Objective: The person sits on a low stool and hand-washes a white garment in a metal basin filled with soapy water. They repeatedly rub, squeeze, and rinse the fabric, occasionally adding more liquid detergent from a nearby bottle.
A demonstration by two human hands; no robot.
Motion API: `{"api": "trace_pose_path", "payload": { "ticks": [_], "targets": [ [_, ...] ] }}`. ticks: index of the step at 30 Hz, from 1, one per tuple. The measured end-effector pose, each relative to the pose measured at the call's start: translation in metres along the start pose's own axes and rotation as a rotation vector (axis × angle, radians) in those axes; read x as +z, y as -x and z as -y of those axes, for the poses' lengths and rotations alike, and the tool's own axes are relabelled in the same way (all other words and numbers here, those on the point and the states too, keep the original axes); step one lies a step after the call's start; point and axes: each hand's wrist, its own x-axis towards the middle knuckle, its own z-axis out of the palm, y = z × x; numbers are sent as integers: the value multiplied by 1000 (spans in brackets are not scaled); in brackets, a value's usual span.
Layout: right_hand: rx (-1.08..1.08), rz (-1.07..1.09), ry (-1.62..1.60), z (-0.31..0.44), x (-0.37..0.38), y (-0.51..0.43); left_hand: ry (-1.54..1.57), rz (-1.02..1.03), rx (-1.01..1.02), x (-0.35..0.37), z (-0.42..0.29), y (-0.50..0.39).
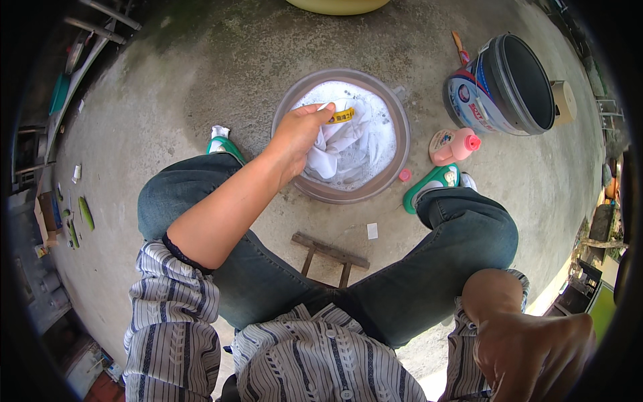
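A round plastic basin (346,197) stands on the concrete floor between my feet, holding foamy water. My left hand (301,133) grips a white cloth (324,160) at the basin's left side; part of the cloth lies in the suds. A yellow label (341,116) with dark writing shows on the cloth beside my fingers. My right hand (535,349) is raised near the camera at the lower right, away from the basin. Its fingers are curled and its palm side is hidden, so whether it holds anything does not show.
Right of the basin stand a pink bottle (449,145) with its mouth towards me, a pink cap (405,175) and a large printed bucket (469,95). A wooden stool (329,249) is below me. A yellow tub (337,6) stands beyond the basin. Green vegetables (86,213) lie far left.
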Motion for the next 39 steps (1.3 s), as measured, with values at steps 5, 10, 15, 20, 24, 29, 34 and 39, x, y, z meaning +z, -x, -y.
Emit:
{"api": "trace_pose_path", "payload": {
  "ticks": [5, 10, 15, 20, 24, 29, 34, 39],
  "targets": [
    [-118, -68, 104, -4, -1, 3, -4, -1, -9, 1, -2, 1],
    [-32, 102, -31, -4, -5, 2, -2, -17, -21, 2, -3, 3],
    [-47, 67, 0, 1, -12, -5, 12, 17, 3, 1, -3, 3],
    [-2, 225, -99, -2, -15, -4, 20, 30, -6, 0, -2, 1],
    [-93, 73, 16, -7, -12, -2, 35, 17, -11, -1, 0, -1],
    [106, 226, -135, -1, -17, -13, 5, 7, 7, -1, 1, -2],
    [-88, -47, -16, -11, -4, -10, 3, 8, -4, -1, 0, -1],
    [59, 71, -155, -7, -8, -6, 4, 0, 13, 2, -1, 3]
  ]
}}
